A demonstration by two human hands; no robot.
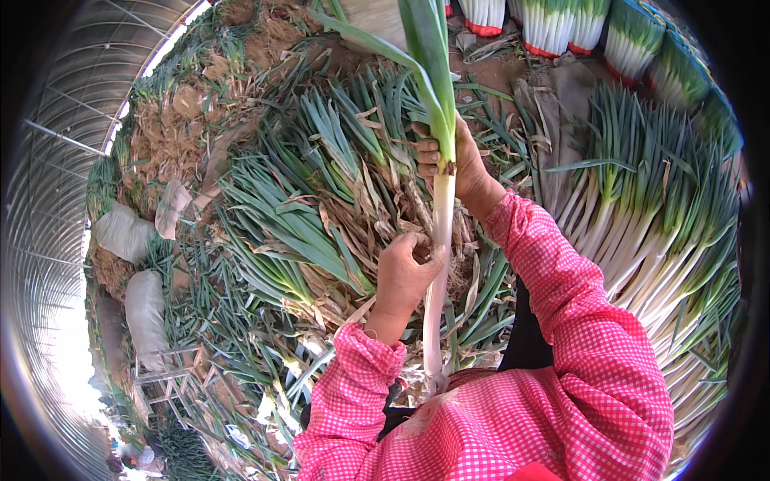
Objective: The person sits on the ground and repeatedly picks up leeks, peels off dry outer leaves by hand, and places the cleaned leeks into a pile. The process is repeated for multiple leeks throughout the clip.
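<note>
A large leek with a long white stalk (pixel 441 222) and green leaves stands nearly upright in front of me. My right hand (pixel 460 159) is wrapped round it where the white meets the green. Lower down, my left hand (pixel 409 267) touches the left side of the white stalk with bent thumb and fingers; whether it pinches an outer layer is not clear. The leek's lower end is close to my red-checked smock. Beyond my hands lies a heap of untrimmed leeks (pixel 301 222) with dry brown leaves. At the right rests a large pile of cleaned leeks (pixel 649 240).
Leek bundles with red wrapping (pixel 547 27) stand at the top right. Leaf scraps (pixel 222 312) cover the ground on the left, near pale sacks (pixel 146 309) and a metal frame (pixel 171 376). A grey cloth (pixel 556 120) lies beside the cleaned pile.
</note>
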